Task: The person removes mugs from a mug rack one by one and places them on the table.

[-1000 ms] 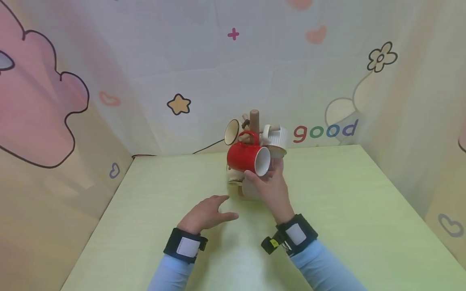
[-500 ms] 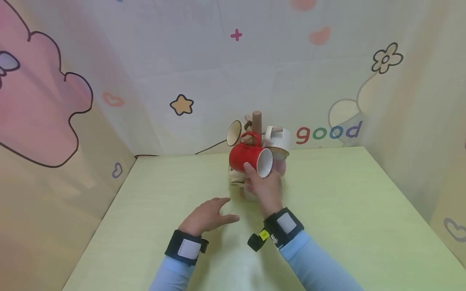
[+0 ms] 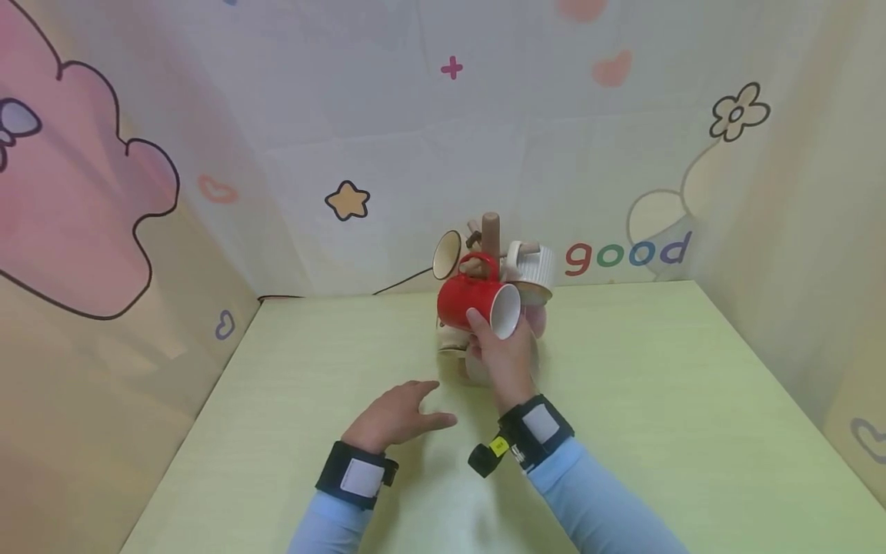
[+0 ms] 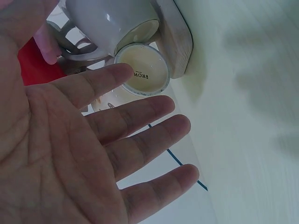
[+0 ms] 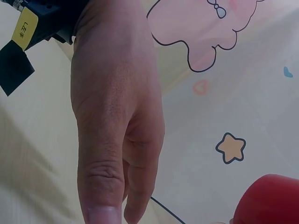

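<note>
Left hand (image 3: 392, 416) had its fingers apart, holding nothing. Right hand (image 3: 510, 363) was way closer to the red mug (image 3: 460, 302), just above it; tbh couldn't tell if those fingers gripped anything. Mug hung sideways, mouth rightward, off a wooden rack (image 3: 491, 232) on the pale bench (image 3: 657, 423), cartoon backdrop (image 3: 398, 131) behind.

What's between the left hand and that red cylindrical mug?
In the head view, bare pale-green tabletop, then a partly hidden cream mug, lie between the left hand and red mug.
</note>
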Tool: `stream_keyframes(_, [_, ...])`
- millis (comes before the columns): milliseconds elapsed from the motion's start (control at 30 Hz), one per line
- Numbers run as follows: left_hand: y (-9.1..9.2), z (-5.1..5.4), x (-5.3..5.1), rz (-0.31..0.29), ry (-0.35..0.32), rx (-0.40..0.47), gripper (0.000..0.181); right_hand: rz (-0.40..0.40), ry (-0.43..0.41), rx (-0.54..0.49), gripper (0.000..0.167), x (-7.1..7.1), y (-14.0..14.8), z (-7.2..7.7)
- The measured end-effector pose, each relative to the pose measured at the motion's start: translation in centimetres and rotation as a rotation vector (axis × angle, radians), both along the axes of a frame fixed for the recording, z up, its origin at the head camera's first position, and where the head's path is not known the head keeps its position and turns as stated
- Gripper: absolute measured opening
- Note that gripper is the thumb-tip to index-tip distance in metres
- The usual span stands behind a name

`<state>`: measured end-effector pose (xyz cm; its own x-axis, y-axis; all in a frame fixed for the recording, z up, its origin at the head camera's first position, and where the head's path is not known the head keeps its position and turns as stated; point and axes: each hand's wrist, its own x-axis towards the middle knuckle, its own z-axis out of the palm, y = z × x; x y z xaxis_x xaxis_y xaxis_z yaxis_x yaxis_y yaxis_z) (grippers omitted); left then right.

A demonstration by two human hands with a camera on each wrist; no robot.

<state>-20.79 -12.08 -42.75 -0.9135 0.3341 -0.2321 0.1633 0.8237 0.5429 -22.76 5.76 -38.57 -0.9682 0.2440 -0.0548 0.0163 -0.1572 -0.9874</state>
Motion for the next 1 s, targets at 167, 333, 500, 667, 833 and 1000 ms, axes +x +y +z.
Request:
stream_keyframes(167, [0.1, 0.0, 0.0, 0.002, -0.004, -0.005, 0.077, -0.019, -0.008, 0.008, 0.078, 0.1, 0.1, 0.3])
stream_keyframes(333, [0.2, 0.1, 0.1, 0.004, -0.001, -0.006, 0.077, -0.007, 0.016, 0.000, 0.076, 0.3, 0.0, 0.6])
stream_keyframes(500, [0.1, 0.1, 0.1, 0.012, 0.003, -0.016, 0.076, 0.027, 0.021, -0.037, 0.076, 0.7, 0.0, 0.8])
stream_keyframes(667, [0.1, 0.0, 0.1, 0.015, 0.002, -0.011, 0.076, 0.052, 0.057, -0.056, 0.075, 1.5, 0.3, 1.4])
stream_keyframes(833, [0.0, 0.1, 0.0, 0.018, 0.015, -0.010, 0.076, 0.092, 0.112, -0.076, 0.076, 2.6, 0.8, 1.7])
stream_keyframes(1000, [-0.1, 0.4, 0.1, 0.045, 0.018, -0.005, 0.075, 0.116, 0.101, 0.015, 0.081, 3.7, 1.7, 2.2])
